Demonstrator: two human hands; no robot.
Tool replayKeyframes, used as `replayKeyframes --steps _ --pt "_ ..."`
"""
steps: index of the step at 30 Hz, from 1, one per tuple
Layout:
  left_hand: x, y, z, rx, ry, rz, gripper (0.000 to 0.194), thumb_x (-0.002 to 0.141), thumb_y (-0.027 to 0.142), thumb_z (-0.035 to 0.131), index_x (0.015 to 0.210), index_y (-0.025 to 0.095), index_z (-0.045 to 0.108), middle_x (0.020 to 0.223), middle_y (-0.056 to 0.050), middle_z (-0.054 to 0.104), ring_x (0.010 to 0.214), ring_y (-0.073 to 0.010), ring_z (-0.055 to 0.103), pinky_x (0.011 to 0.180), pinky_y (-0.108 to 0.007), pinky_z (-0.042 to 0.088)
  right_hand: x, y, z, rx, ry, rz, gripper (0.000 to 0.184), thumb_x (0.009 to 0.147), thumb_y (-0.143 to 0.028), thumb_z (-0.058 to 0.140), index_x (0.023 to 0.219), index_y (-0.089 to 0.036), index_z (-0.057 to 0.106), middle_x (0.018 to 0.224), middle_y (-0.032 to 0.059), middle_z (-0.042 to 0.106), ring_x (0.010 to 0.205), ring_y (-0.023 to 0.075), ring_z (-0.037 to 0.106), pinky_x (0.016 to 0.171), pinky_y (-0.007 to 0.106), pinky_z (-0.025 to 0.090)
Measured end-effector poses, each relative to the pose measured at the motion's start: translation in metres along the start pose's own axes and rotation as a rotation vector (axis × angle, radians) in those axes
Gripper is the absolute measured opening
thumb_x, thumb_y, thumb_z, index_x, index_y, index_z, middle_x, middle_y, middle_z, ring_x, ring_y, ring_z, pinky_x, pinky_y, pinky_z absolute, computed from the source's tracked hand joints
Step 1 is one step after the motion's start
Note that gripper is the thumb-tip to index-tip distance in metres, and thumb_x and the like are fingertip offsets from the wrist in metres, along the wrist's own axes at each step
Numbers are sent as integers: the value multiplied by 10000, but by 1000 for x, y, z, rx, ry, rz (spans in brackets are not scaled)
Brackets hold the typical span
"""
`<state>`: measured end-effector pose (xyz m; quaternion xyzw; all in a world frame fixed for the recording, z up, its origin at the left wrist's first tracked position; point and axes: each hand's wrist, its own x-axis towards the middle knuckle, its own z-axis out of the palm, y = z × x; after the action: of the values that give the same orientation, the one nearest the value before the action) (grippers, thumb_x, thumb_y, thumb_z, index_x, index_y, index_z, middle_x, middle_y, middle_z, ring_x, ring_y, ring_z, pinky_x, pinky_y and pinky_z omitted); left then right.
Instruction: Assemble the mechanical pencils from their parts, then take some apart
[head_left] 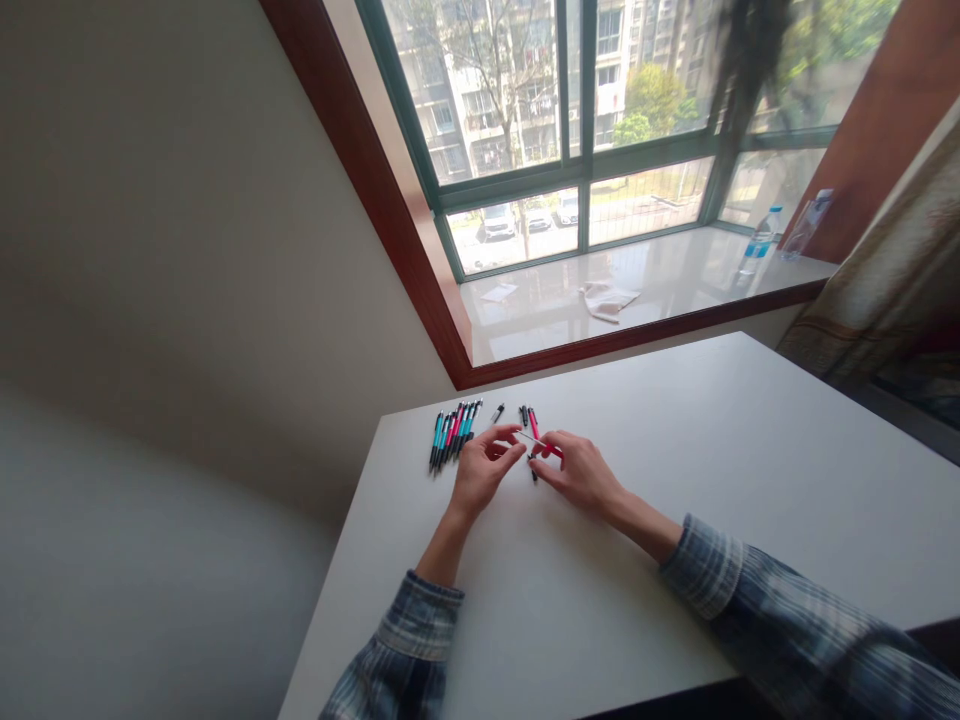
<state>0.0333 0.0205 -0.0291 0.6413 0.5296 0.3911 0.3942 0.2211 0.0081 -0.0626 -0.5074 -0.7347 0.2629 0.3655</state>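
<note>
My right hand (581,472) pinches a red pen barrel (553,450), with a thin pale refill (529,437) sticking out toward the left. Curved around the far end of that refill, my left hand (487,468) has its thumb and index finger apart; the refill's tip lies by the index fingertip. Below my right fingers lies a small black pen part (534,474). Just beyond the hands are another red barrel (533,421) and a black grip piece (523,414). A short black-and-clear pen part (498,413) rests farther left.
Several assembled pens (453,436) in blue, red and black lie in a row left of my hands on the white table (637,620). Behind the table, the windowsill (540,325) carries a cloth (607,300), a paper (500,292) and two bottles (760,243). A wall stands at left.
</note>
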Motion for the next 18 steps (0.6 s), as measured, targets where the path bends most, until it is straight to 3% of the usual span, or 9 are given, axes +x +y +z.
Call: replayKeyframes --steps 3,10,15,18 --pt "0 2 0 -140 -19 -51 486 791 474 768 1152 150 738 983 -94 765 750 -168 677 706 -293 560 -2 -3 -2 9 3 -13 124 916 -316 644 967 -217 701 916 33 717 776 173 628 745 273 458" --pt "1 -4 2 -287 13 -57 401 754 473 821 975 142 771 827 -59 737 697 -137 625 704 -285 552 -3 -6 -3 12 -23 -31 114 906 -309 657 959 -222 706 915 27 718 748 166 614 728 269 459" --pt "6 -7 -10 -442 148 -83 407 701 448 868 956 152 750 929 -62 744 785 -138 670 810 -300 574 -4 -4 -5 19 -26 -29 114 906 -304 652 957 -227 719 914 25 718 755 165 624 728 267 460" --pt "7 -5 -23 -426 240 -77 463 706 490 847 995 144 743 993 -90 747 844 -168 691 848 -335 584 -3 -1 -6 10 -13 -13 127 912 -305 641 966 -228 726 925 28 727 757 167 629 735 273 464"
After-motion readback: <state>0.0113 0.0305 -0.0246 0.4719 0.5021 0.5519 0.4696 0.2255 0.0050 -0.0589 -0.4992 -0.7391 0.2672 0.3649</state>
